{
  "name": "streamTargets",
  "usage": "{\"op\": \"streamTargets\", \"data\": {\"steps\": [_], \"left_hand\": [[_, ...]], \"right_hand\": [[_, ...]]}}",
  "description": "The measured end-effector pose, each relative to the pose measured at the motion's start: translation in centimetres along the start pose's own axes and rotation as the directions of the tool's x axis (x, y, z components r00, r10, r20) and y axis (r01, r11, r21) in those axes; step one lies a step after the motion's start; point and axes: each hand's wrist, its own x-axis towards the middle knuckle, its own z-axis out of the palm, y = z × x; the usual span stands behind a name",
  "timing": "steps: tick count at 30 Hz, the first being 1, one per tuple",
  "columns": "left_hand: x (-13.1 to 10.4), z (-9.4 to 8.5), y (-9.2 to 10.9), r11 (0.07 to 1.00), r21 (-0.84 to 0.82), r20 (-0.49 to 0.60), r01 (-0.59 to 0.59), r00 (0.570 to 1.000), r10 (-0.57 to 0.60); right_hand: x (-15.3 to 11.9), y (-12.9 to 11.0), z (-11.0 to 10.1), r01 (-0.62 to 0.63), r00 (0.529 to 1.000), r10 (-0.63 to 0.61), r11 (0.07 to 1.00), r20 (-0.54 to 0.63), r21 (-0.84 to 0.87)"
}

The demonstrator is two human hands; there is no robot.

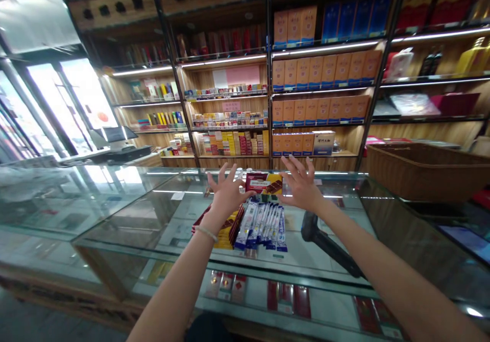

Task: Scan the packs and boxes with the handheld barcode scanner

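Note:
Between both hands, a red and yellow packet with a chocolate picture [263, 184] is held up above the glass counter. My left hand [226, 191] pinches its left end between thumb and finger, other fingers spread; a pale bracelet circles the wrist. My right hand [300, 185] is at the packet's right end, thumb and finger around it. Below lie several blue and white slim packets [264, 225] in a row. Left of them, a stack of red and yellow packets [230, 229] is partly covered by my left hand and wrist.
A black handheld scanner [329, 245] lies on the glass counter [172, 250], beneath my right forearm. At the right stands a brown basket [429, 173]. Shelves with orange boxes [316, 72] rise behind the counter. A monitor [115, 134] stands at the back left.

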Motion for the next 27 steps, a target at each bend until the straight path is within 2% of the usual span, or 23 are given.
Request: {"op": "streamTargets", "data": {"steps": [13, 20, 27], "left_hand": [[2.8, 1.9, 6.7, 0.989, -0.141, 0.023, -0.037, 0.999, 0.041], [4.4, 4.2, 9.7, 0.978, -0.208, 0.049, -0.029, 0.998, 0.04], [5.7, 6.5, 11.5, 0.939, -0.343, 0.082, 0.037, 0.997, -0.009]], "right_hand": [[-3.5, 5.6, -2.1, -0.109, 0.994, 0.111, 0.991, 0.022, -0.074], [-5.8, 8.4, -2.4, -0.144, 0.989, 0.146, 0.981, 0.003, -0.133], [-7.4, 10.3, -2.0, -0.188, 0.982, 0.188, 0.969, -0.018, -0.161]]}}
